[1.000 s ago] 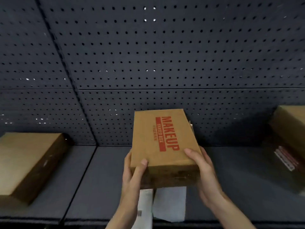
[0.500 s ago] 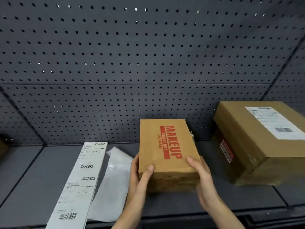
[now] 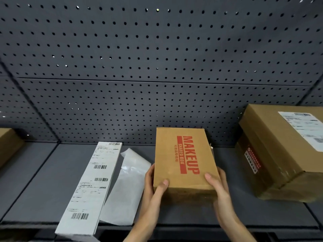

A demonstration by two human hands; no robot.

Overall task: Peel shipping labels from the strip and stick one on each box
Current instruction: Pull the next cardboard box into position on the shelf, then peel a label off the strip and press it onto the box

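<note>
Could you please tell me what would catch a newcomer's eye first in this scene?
The MAKEUP box at centre, gripped by the left hand and right hand. Left of it, the label strip lies on the shelf; at far right stands a bigger box, already labelled.

Since a second ago the brown cardboard box printed MAKEUP (image 3: pixel 185 159) has come down onto the dark grey shelf (image 3: pixel 43 189). The long white strip of barcoded labels (image 3: pixel 90 186) now lies left of the left hand's (image 3: pixel 152 187) grip. A large brown carton bearing a white label (image 3: pixel 279 151) now stands to the right of the right hand's (image 3: pixel 218 187) grip.
</note>
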